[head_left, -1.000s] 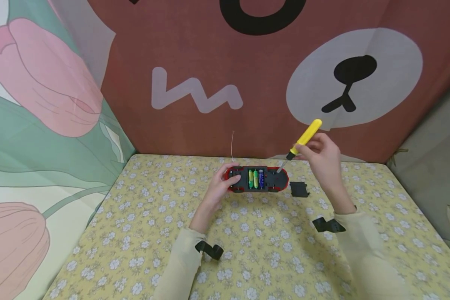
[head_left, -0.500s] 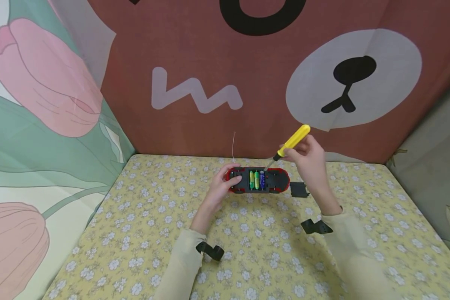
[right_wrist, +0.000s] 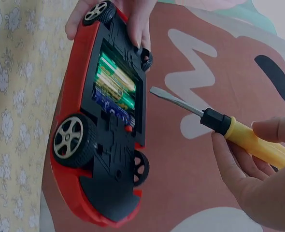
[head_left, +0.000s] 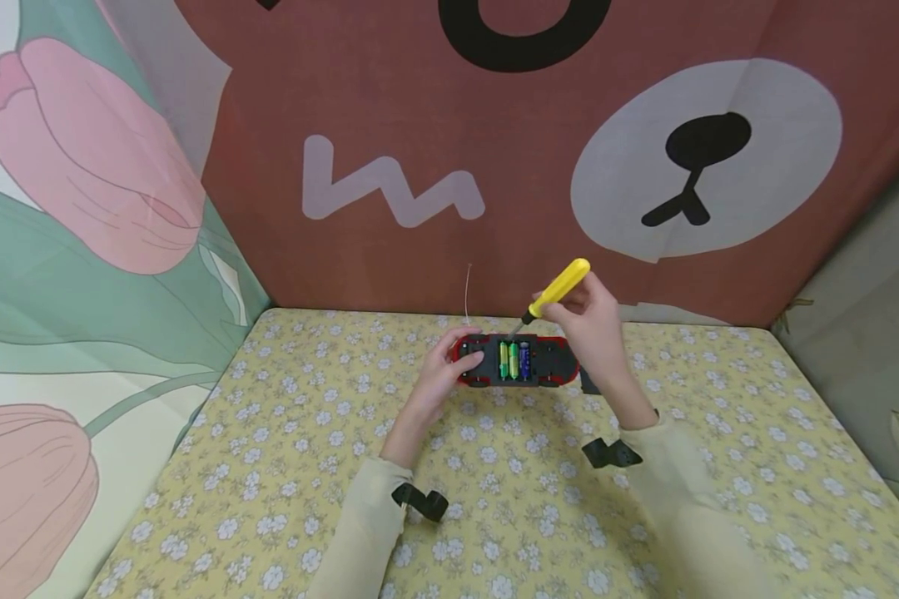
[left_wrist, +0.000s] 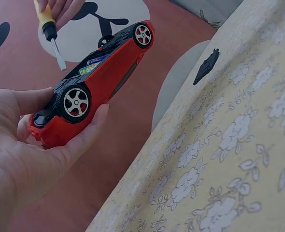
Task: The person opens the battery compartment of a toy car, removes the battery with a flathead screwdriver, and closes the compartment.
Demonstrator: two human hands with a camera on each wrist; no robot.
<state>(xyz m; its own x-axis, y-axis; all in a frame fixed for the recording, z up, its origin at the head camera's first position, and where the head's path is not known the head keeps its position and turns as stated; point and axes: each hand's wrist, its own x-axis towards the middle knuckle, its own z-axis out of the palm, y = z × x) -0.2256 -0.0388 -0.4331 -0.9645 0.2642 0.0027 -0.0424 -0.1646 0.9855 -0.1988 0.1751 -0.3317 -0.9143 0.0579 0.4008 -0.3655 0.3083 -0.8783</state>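
My left hand (head_left: 444,370) grips one end of a red toy car (left_wrist: 114,77), thumb on its black underside, which faces up. In the open battery compartment lie two green batteries (right_wrist: 114,79) and a blue one (right_wrist: 108,104), side by side. Between thumb and fingers, my right hand (head_left: 593,329) holds a flathead screwdriver (right_wrist: 244,137) by its yellow handle. The flat metal tip points down at the compartment; in the right wrist view it stands just apart from the car's edge. A black battery cover (left_wrist: 207,66) lies on the table, partly hidden behind my right wrist in the head view.
A yellow flowered cloth covers the table (head_left: 285,466). Behind it hangs a brown backdrop (head_left: 389,266) with a bear print. A thin whitish wire (head_left: 466,293) rises behind the car. Black wrist mounts sit on both sleeves.
My right hand has moved left with the screwdriver, its tip passing from the car's right end to over the green batteries. The left hand and the car have barely moved.
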